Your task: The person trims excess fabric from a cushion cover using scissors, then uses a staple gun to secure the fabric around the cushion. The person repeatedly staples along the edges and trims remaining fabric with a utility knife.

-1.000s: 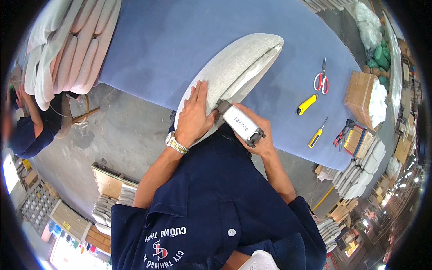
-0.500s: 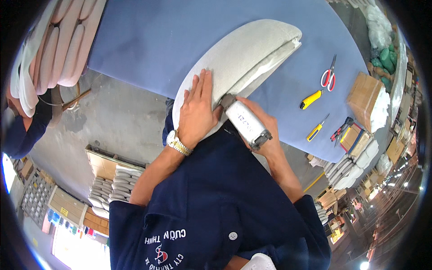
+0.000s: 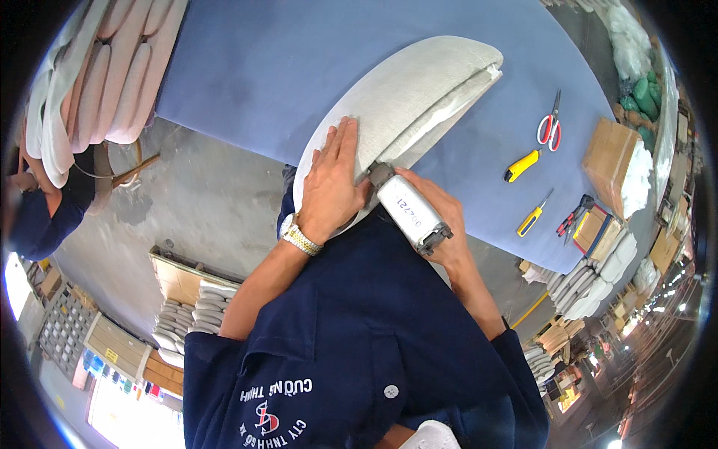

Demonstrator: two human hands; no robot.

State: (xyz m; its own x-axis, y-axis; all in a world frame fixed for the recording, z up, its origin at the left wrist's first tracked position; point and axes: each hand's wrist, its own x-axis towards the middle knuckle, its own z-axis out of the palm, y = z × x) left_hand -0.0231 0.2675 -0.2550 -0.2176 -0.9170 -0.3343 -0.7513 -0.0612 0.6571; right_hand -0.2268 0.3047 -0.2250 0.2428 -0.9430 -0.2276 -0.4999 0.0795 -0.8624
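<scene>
A pale grey fabric-covered cushion [image 3: 404, 97], long and curved, rests partly on the blue table and reaches over its near edge to my body. Along its right side runs a fold with white material showing inside. My left hand [image 3: 331, 183] lies flat on its near left part, fingers stretched out and thumb toward the fold. My right hand [image 3: 446, 213] is closed round a staple gun [image 3: 409, 211] with a silver body and dark ends. The tool's dark nose sits at the near end of the fold, close to my left thumb; its tip is hidden.
On the blue table [image 3: 239, 67] to the right lie red-and-white-handled scissors [image 3: 550, 131], a yellow utility knife [image 3: 522, 165], a yellow screwdriver [image 3: 532, 221] and red-handled pliers [image 3: 574, 215]. A cardboard box [image 3: 609, 153] stands beyond. Cushions [image 3: 123, 86] are stacked at left, near another person [image 3: 41, 213].
The view has shifted slightly, so the surroundings sit a little further right. Both hands, the staple gun and the cushion keep nearly the same places relative to each other.
</scene>
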